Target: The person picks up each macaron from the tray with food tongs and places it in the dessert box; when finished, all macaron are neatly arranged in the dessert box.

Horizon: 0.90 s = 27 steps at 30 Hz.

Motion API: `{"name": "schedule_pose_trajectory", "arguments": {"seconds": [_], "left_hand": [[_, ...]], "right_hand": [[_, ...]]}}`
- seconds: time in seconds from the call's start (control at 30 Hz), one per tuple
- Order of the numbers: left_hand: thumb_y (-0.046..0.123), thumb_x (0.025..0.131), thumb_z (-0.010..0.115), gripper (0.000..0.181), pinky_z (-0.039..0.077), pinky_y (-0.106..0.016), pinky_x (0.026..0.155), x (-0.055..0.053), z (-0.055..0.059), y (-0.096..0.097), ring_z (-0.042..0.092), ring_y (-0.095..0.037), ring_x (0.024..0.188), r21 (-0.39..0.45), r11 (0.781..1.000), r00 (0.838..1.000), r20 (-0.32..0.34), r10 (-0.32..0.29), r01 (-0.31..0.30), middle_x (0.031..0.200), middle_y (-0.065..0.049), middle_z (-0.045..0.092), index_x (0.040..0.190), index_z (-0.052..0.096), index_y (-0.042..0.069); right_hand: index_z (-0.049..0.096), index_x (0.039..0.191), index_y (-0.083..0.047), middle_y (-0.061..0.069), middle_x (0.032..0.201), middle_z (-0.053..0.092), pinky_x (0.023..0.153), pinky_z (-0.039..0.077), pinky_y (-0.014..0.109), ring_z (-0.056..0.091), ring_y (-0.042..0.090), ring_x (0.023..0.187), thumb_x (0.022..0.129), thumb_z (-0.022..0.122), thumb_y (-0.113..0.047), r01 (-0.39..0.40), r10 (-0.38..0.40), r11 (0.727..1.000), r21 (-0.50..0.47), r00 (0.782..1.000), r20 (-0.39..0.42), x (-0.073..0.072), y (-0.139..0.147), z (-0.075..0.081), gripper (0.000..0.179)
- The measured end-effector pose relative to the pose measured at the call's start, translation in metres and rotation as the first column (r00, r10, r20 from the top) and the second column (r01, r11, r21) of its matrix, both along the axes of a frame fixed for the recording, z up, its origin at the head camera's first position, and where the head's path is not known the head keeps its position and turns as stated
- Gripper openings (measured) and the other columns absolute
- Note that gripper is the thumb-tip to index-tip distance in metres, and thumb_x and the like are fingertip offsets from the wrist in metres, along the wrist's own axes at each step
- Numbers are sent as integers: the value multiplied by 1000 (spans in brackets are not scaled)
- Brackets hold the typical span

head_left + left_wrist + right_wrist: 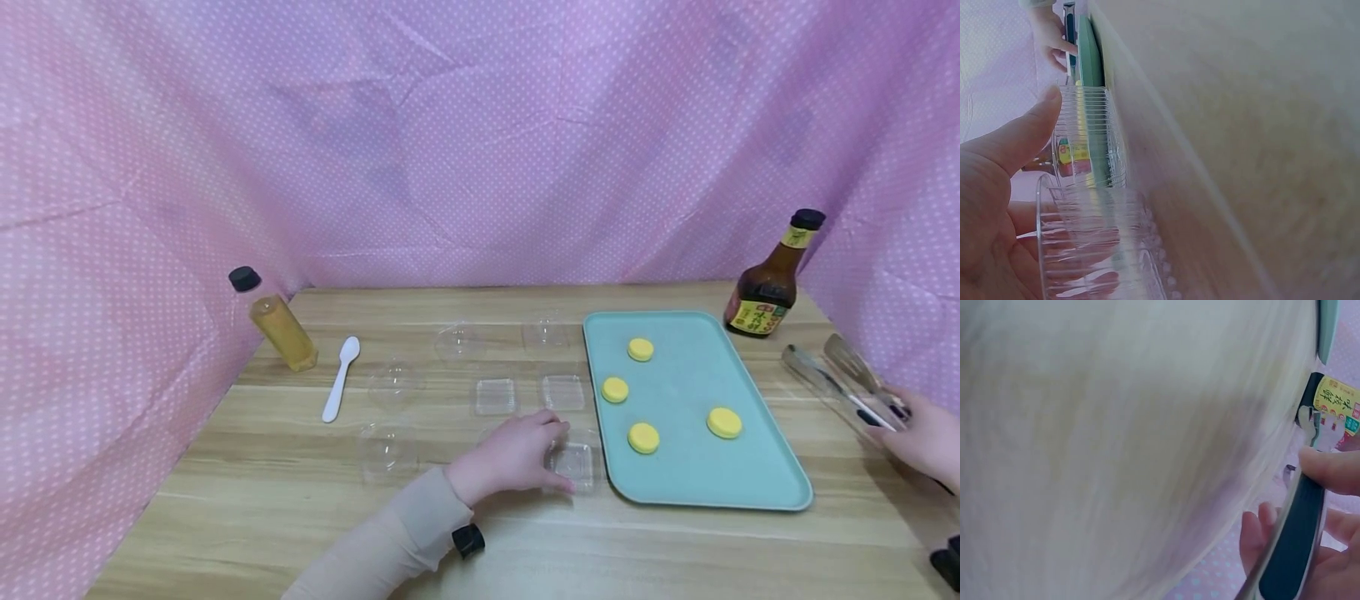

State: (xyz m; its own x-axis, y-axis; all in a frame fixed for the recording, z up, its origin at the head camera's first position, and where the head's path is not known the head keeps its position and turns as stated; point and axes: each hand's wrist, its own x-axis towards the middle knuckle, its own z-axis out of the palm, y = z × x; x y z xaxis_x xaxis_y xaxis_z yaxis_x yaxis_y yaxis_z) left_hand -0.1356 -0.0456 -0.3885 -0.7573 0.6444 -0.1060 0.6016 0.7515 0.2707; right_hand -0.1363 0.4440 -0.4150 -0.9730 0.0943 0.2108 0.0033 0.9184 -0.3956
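Observation:
At the table's centre my left hand has its thumb and fingers spread around a clear plastic box. In the left wrist view the thumb lies along one ribbed clear box. Fingers show through a second box nearer the wrist. At the right edge my right hand grips metal tongs by their dark-inlaid handle, tips pointing away. Between the hands lies a pale green tray carrying several yellow discs.
More clear boxes and domed clear lids stand left of the tray. Farther left are a white spoon and a black-capped bottle of yellowish liquid. A brown sauce bottle stands behind the tongs, before a pink dotted cloth.

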Motion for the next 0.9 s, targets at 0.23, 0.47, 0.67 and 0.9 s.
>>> {"name": "schedule_pose_trajectory", "arguments": {"seconds": [0.23, 0.47, 0.67, 0.9], "left_hand": [[56, 73, 73, 79, 49, -27, 93, -1, 0, 0, 58, -13, 106, -5, 1000, 1000, 5, 2, -2, 125, -2, 58, 132, 54, 8], [56, 73, 73, 79, 48, -26, 93, -1, -1, 0, 58, -12, 106, -2, 1000, 1000, 10, -1, 1, 124, -2, 58, 133, 53, 8], [56, 73, 73, 79, 49, -26, 92, -1, -2, 0, 58, -13, 105, -1, 1000, 1000, -6, -11, 11, 124, -2, 58, 132, 53, 7], [55, 73, 73, 80, 49, -26, 92, 0, 1, 0, 58, -13, 105, -1, 1000, 1000, -3, -16, 16, 124, -2, 58, 133, 52, 7]], "right_hand": [[47, 124, 15, 41, 76, 49, 48, 27, 12, 28, -16, 62, 70, 63, 4, -34, 8, 991, -132, 981, -191, 1, 0, -2, 58], [44, 135, 5, -2, 70, 52, 47, 31, 12, 35, -13, 59, 74, 69, -7, -38, 4, 982, -186, 984, -180, 2, -3, 1, 67], [47, 122, 18, 38, 88, 53, 48, 30, 10, 32, -20, 66, 71, 76, -8, -59, 37, 987, -148, 988, -152, 2, -10, 8, 65], [53, 114, 17, 7, 77, 60, 44, 31, 12, 35, -14, 57, 70, 81, -9, -121, 94, 986, -113, 972, -213, 5, -20, 10, 59]]}}
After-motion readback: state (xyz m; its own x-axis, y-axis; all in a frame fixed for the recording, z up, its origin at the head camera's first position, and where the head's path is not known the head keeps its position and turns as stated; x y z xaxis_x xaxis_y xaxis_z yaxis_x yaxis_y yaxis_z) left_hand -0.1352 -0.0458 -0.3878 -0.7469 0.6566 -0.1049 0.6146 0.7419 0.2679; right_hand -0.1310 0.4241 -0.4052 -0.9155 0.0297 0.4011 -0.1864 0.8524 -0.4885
